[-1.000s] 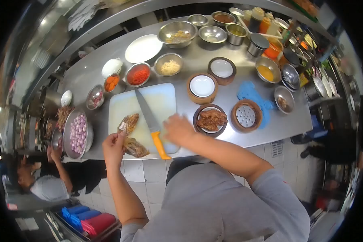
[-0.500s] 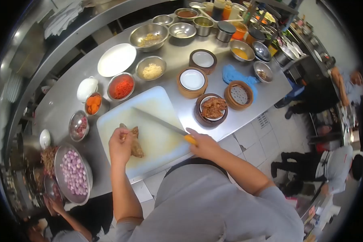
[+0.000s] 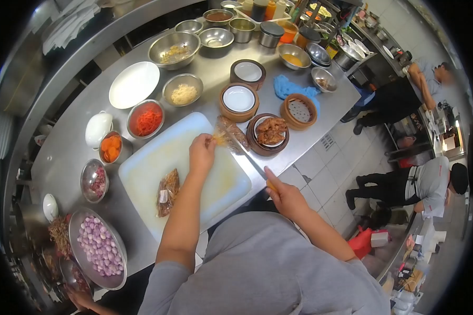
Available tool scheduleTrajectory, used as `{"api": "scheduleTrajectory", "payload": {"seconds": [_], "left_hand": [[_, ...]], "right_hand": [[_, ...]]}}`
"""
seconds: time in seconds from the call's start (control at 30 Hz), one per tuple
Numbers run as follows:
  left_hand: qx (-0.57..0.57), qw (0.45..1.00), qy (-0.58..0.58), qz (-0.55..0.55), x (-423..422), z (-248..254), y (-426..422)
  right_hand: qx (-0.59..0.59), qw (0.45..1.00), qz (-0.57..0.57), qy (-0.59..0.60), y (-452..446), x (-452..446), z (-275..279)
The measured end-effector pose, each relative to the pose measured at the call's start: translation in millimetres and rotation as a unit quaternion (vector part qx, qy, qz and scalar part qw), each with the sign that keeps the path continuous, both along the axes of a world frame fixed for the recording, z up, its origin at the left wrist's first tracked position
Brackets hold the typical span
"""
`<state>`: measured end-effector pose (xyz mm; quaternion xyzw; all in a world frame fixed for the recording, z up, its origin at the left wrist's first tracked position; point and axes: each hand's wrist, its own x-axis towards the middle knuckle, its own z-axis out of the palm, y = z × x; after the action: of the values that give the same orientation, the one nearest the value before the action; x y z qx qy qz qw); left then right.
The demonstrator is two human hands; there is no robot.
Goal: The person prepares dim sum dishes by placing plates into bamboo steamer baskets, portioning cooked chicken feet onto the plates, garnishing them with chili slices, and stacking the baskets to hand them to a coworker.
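Note:
My left hand (image 3: 202, 153) reaches over the right part of the white cutting board (image 3: 194, 197). Its fingers pinch the yellowish end of a clear packet of brown food (image 3: 230, 131) at the board's far right edge. My right hand (image 3: 286, 198) is closed round the yellow handle of a kitchen knife (image 3: 256, 167), whose long blade points away from me and crosses over that packet. A second packet of brown food (image 3: 168, 191), with a white label, lies on the left part of the board. Close to the blade, a round steamer with a bowl holds brown cooked pieces (image 3: 271, 131).
Bowls of shredded carrot (image 3: 145, 119), carrot slices (image 3: 110, 148) and chopped garlic-like bits (image 3: 184, 93) line the counter. A large bowl (image 3: 122, 254) of peeled shallots stands at left. Steamers (image 3: 298, 111) and a blue cloth-like thing (image 3: 294, 88) lie right. Other people are nearby.
My left hand has moved right and away from me. A packet is now at the board's far right edge, another lies on the board. The knife has swung right, and the view has shifted.

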<state>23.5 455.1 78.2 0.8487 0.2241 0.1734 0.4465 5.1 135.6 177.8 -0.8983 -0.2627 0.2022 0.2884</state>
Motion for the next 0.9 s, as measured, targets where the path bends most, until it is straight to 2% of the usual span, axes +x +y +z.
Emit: {"api": "scheduleTrajectory", "payload": {"seconds": [0.13,0.4,0.5,0.6,0.73,0.8,0.87,0.9], "left_hand": [[0.021,0.999,-0.011,-0.023,-8,-4,0],[0.053,0.998,0.006,-0.040,-8,4,4],[0.078,0.995,0.002,-0.056,-10,0,7],[0.090,0.995,0.023,-0.044,-10,-2,4],[0.054,0.996,-0.009,0.068,-8,-11,-6],[0.035,0.994,-0.032,0.100,-7,-12,-3],[-0.031,0.989,-0.032,0.138,-11,0,11],[-0.028,0.989,-0.033,0.138,-15,8,15]], "right_hand": [[-0.071,0.994,0.049,0.070,4,-3,1],[-0.085,0.992,0.064,0.060,52,14,-35],[-0.106,0.990,0.066,0.060,82,27,-30],[-0.133,0.986,0.069,0.070,76,25,-27],[-0.133,0.985,0.078,0.077,2,-2,-22],[-0.142,0.983,0.073,0.086,-22,-14,4],[-0.225,0.965,0.071,0.118,-31,-21,35],[-0.223,0.965,0.071,0.117,-35,-21,35]]}}
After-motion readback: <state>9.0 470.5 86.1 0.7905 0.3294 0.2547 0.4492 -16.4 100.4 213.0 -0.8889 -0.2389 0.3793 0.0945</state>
